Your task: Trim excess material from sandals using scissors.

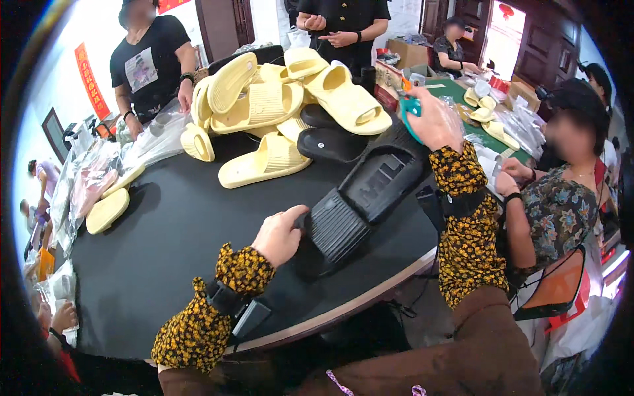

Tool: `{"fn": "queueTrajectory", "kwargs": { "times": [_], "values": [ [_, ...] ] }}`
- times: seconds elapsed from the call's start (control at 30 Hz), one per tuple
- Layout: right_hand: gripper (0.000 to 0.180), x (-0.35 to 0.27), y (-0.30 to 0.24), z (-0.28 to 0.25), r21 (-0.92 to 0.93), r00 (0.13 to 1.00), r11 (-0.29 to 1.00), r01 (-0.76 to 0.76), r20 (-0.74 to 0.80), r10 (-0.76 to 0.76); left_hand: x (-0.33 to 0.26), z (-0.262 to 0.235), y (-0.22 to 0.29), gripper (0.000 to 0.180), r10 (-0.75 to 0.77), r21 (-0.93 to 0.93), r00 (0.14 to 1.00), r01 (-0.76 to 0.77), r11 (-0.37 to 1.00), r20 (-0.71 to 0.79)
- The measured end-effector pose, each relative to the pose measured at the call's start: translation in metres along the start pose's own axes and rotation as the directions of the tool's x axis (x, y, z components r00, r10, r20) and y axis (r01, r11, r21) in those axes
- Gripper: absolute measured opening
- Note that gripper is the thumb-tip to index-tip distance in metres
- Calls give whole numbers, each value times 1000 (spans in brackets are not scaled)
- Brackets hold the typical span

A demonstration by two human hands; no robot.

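Observation:
A black slide slipper (pixel 338 226) lies aslant on the dark table in front of me, its ribbed strap toward me and its footbed stretching to the upper right. The fingers of my left hand (pixel 279 235) are closed on the left edge of this slipper by the strap. Above its far end, my right hand (pixel 437 120) is raised, gripping teal-handled scissors (pixel 411 117); their blades are hard to make out. Another black slipper (pixel 330 143) lies just beyond, next to a heap of pale yellow slippers (pixel 264 105).
Yellow slippers (pixel 107 211) and clear plastic bags (pixel 92 175) lie along the table's left side. A co-worker (pixel 561 178) sits close on my right, beside a green table (pixel 456 92). Two more people (pixel 148 59) stand across the black table (pixel 178 264).

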State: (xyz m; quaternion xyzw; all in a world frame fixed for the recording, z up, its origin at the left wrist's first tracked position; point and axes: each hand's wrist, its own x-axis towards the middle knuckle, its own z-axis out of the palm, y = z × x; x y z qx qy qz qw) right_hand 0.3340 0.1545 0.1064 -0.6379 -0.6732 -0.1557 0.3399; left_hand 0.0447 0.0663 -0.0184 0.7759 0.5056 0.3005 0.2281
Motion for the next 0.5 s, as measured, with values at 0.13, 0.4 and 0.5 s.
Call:
{"fn": "queueTrajectory", "kwargs": {
  "times": [0.13,0.4,0.5],
  "values": [
    [34,-4,18,9,2,990,993,-120,-72,120,13,-9,23,42,136,-20,990,-137,990,-42],
    [43,-40,-45,-11,886,870,219,-409,451,-198,-61,-133,147,87,588,1,706,-640,768,-395],
    [47,-58,-79,-31,883,810,176,-436,470,-350,-154,-116,147,80,20,-108,733,-127,986,-680]
  ]
}}
